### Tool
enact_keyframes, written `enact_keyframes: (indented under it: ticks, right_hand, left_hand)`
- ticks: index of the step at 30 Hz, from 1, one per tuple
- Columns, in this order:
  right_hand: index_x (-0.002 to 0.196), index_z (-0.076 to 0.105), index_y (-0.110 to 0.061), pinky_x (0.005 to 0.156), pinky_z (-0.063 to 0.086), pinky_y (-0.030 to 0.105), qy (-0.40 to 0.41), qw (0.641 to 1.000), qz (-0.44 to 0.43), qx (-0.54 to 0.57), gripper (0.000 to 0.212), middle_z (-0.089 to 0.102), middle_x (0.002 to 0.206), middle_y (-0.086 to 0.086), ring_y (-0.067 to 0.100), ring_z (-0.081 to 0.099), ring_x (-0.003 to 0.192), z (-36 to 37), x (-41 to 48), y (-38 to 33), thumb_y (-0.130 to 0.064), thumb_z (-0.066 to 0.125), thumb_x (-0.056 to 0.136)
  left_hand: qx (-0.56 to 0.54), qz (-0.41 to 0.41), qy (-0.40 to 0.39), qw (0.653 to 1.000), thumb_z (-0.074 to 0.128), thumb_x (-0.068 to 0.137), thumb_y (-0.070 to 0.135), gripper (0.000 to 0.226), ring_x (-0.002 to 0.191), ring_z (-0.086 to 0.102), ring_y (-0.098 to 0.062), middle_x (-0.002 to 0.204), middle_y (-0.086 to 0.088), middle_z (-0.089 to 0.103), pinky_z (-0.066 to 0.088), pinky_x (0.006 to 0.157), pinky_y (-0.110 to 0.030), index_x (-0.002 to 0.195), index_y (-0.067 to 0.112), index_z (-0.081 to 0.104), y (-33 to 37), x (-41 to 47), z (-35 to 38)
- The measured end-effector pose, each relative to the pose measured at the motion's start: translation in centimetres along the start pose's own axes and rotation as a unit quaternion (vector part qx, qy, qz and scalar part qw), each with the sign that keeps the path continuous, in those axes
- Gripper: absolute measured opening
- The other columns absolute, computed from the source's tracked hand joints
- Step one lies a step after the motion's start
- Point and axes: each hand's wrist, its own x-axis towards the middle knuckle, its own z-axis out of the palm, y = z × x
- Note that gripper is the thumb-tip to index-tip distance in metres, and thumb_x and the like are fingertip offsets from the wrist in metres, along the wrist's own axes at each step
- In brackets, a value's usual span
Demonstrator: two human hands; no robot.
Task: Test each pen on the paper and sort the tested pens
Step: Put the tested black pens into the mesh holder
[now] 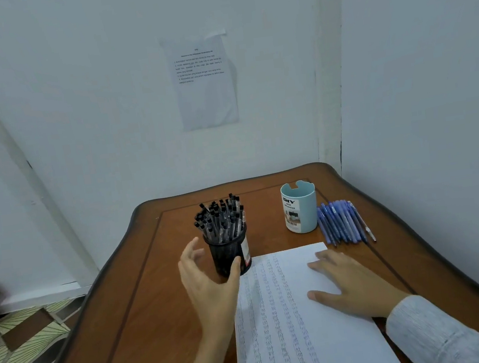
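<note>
A black mesh cup [229, 255] packed with several black pens [221, 217] stands at the table's middle. My left hand [207, 287] is spread open just in front and left of the cup, the thumb near its base, holding nothing. My right hand [355, 283] lies flat, fingers straight, on the upper right of the white paper [283, 323], which carries columns of small scribbles. A light blue cup [299, 207] stands behind the paper. Several blue pens [343, 223] lie side by side on the table to its right.
The brown wooden table [144, 298] fills a corner, with white walls behind and on the right. A printed sheet [204, 80] is taped to the back wall. Patterned floor tiles [19, 338] show past the table's left edge.
</note>
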Motion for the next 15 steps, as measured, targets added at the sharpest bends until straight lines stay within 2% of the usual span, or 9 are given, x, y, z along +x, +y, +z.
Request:
enact_keyframes:
  ticks: [2, 4, 6, 8, 10, 11, 13, 15]
  right_hand:
    - [0.146, 0.029, -0.035, 0.114, 0.026, 0.034, 0.008, 1.0, 0.004, -0.007, 0.072, 0.021, 0.156, -0.011, 0.012, 0.022, 0.142, -0.3, -0.6, 0.4, -0.071, 0.041, 0.085]
    - [0.145, 0.03, -0.034, 0.113, 0.027, 0.031, 0.023, 1.0, 0.01, -0.014, 0.069, 0.025, 0.153, -0.011, 0.01, 0.026, 0.139, -0.5, -1.3, 0.6, -0.068, 0.041, 0.087]
    - [0.145, 0.03, -0.034, 0.112, 0.026, 0.027, 0.04, 0.999, 0.016, -0.029, 0.072, 0.026, 0.152, -0.011, 0.009, 0.027, 0.138, -0.6, -1.9, 0.9, -0.073, 0.034, 0.085]
    - [0.146, 0.029, -0.035, 0.114, 0.023, 0.027, 0.057, 0.998, 0.021, -0.028, 0.094, 0.026, 0.153, -0.011, 0.009, 0.025, 0.139, -0.3, -2.4, 0.7, -0.087, 0.011, 0.07]
    - [0.145, 0.028, -0.036, 0.116, 0.018, 0.029, 0.075, 0.997, 0.031, -0.011, 0.113, 0.024, 0.154, -0.011, 0.01, 0.023, 0.14, 0.3, -2.6, 0.9, -0.092, -0.008, 0.054]
    - [0.145, 0.028, -0.035, 0.117, 0.016, 0.03, 0.082, 0.996, 0.035, 0.001, 0.113, 0.024, 0.154, -0.011, 0.01, 0.023, 0.141, 0.6, -2.6, 1.0, -0.092, -0.007, 0.055]
    - [0.146, 0.029, -0.033, 0.117, 0.016, 0.029, 0.089, 0.995, 0.038, 0.018, 0.094, 0.025, 0.153, -0.011, 0.009, 0.023, 0.14, 0.8, -2.5, 1.1, -0.087, 0.012, 0.07]
    - [0.146, 0.029, -0.033, 0.117, 0.019, 0.03, 0.089, 0.995, 0.033, 0.02, 0.075, 0.025, 0.152, -0.012, 0.008, 0.023, 0.139, 1.1, -2.3, 1.5, -0.075, 0.032, 0.084]
  left_hand:
    - [-0.009, 0.095, 0.009, 0.995, 0.075, 0.079, 0.016, 0.05, 0.099, 0.052, -0.01, 0.103, 0.011, 0.051, 0.046, 0.085, -0.025, 0.121, 0.021, 0.049, 1.5, -1.7, -0.2]
    - [-0.026, 0.155, -0.049, 0.986, 0.069, 0.08, 0.017, 0.035, 0.093, 0.055, -0.012, 0.097, 0.01, 0.054, 0.046, 0.079, -0.019, 0.112, 0.021, 0.054, 2.7, -2.6, 0.4]
    - [-0.045, 0.164, -0.12, 0.978, 0.066, 0.08, 0.018, 0.027, 0.091, 0.057, -0.012, 0.094, 0.009, 0.058, 0.044, 0.078, -0.015, 0.106, 0.022, 0.057, 3.8, -2.8, 1.9]
    - [-0.059, 0.139, -0.174, 0.973, 0.068, 0.083, 0.018, 0.024, 0.092, 0.058, -0.009, 0.094, 0.012, 0.061, 0.045, 0.078, -0.015, 0.103, 0.025, 0.058, 4.7, -2.3, 3.9]
    - [-0.077, 0.078, -0.21, 0.972, 0.073, 0.083, 0.019, 0.03, 0.097, 0.057, -0.004, 0.097, 0.017, 0.06, 0.048, 0.08, -0.016, 0.104, 0.03, 0.056, 5.2, -1.5, 6.4]
    - [-0.088, 0.036, -0.222, 0.97, 0.075, 0.082, 0.02, 0.036, 0.1, 0.056, -0.001, 0.1, 0.02, 0.059, 0.048, 0.081, -0.015, 0.108, 0.032, 0.054, 5.3, -1.0, 7.7]
    - [-0.102, -0.032, -0.232, 0.967, 0.079, 0.077, 0.024, 0.055, 0.102, 0.051, 0.002, 0.107, 0.022, 0.053, 0.044, 0.08, -0.013, 0.121, 0.032, 0.047, 5.4, 0.1, 10.2]
    - [-0.101, -0.069, -0.235, 0.964, 0.083, 0.073, 0.025, 0.08, 0.108, 0.044, -0.002, 0.118, 0.015, 0.046, 0.039, 0.085, -0.018, 0.137, 0.027, 0.037, 5.0, 1.1, 12.7]
